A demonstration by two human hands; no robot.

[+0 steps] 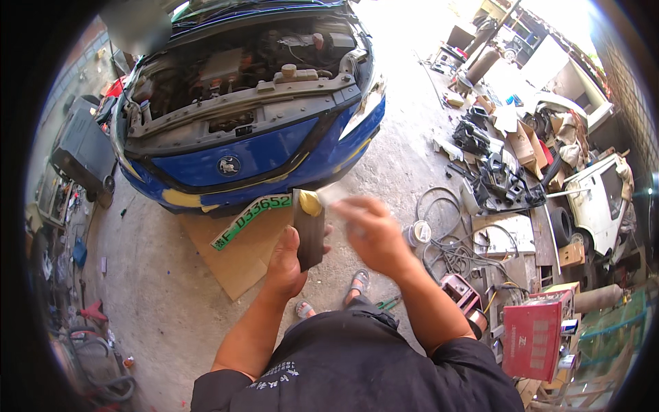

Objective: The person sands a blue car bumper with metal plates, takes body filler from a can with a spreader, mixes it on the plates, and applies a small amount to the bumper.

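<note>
My left hand [283, 264] is wrapped around a dark flat mixing board [310, 242], held upright in front of me. A lump of yellow putty [310, 203] sits on the board's top end. Smeared by motion, my right hand [374, 237] is closed on a pale putty knife [332, 193], whose blade is at the putty's right edge. Ahead stands a blue car [268, 161] with its hood raised. Yellow filler patches [182, 199] show along its bumper.
A bent green number plate [252, 221] hangs at the bumper, above brown cardboard [220, 257] on the floor. To the right are a tin [417, 233], coiled cables [449, 250], a red machine [535, 336] and piled car parts [501, 172]. A grey wheeled bin [86, 147] stands left.
</note>
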